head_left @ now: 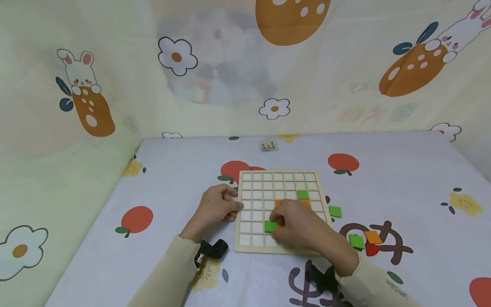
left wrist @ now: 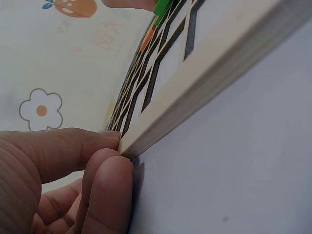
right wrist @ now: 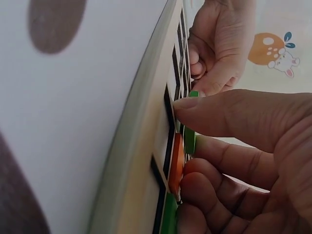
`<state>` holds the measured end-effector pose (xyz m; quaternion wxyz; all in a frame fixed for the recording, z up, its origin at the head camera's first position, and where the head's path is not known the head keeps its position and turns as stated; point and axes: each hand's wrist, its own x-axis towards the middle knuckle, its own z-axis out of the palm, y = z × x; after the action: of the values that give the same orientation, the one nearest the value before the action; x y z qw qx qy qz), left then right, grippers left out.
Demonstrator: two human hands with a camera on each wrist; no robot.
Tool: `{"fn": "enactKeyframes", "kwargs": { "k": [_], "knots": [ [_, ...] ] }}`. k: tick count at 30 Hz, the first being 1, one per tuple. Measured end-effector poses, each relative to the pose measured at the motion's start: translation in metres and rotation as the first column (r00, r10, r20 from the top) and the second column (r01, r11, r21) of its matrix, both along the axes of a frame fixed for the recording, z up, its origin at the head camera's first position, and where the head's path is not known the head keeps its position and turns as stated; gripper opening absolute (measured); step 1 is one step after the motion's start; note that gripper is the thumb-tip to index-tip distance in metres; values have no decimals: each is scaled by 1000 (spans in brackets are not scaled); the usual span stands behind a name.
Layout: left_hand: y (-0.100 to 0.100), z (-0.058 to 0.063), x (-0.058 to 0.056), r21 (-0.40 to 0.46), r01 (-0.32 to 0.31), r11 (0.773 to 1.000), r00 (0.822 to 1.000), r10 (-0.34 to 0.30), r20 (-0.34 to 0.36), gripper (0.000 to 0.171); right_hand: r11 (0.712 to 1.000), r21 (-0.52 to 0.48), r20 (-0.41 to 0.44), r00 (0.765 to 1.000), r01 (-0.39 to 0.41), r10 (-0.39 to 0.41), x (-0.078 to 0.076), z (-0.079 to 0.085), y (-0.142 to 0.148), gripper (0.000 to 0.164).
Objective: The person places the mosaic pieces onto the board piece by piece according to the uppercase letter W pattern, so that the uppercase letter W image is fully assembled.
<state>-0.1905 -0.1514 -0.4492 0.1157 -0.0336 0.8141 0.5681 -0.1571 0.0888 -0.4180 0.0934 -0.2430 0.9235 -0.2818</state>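
A square wooden grid board (head_left: pixel 257 215) lies flat on the table. At its left edge is my left hand (head_left: pixel 218 204), gripping the rim with the thumb on top and fingers against the side, as the left wrist view shows. My right hand (head_left: pixel 297 221) is over the lower middle of the grid. Between its thumb and index finger it pinches a green square tile (right wrist: pixel 190 141), at a cell beside an orange tile (right wrist: pixel 177 165). Another green tile (head_left: pixel 303 194) sits in the upper right of the grid, above an orange piece (head_left: pixel 307 203). My right hand hides several cells.
Right of the board lie a loose green tile (head_left: pixel 335 211), and further out a second green tile (head_left: pixel 356 242), an orange tile (head_left: pixel 373 237) and a red piece (head_left: pixel 371 249). A small patterned packet (head_left: pixel 268 144) rests behind the board. Printed cloth covers table and walls.
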Motion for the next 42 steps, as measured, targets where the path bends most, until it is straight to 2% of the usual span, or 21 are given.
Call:
{"fn": "enactKeyframes", "kwargs": {
  "k": [9, 25, 32, 42],
  "knots": [
    [0, 0, -1, 0, -3, 1000, 1000, 3, -19, 28, 999, -27, -25, 999, -25, 24, 0, -1, 2, 15],
    [1, 0, 0, -8, -6, 1000, 1000, 6, -16, 27, 1000, 2, 24, 1000, 10, -10, -2, -3, 1, 15],
    [0, 0, 0, 5, -5, 1000, 1000, 5, -12, 28, 1000, -23, 12, 1000, -13, 13, -2, -4, 2, 15],
    [0, -3, 1, 6, -5, 1000, 1000, 5, 2, 29, 1000, -25, 28, 1000, -5, 6, -2, -5, 2, 17]
  ]
}}
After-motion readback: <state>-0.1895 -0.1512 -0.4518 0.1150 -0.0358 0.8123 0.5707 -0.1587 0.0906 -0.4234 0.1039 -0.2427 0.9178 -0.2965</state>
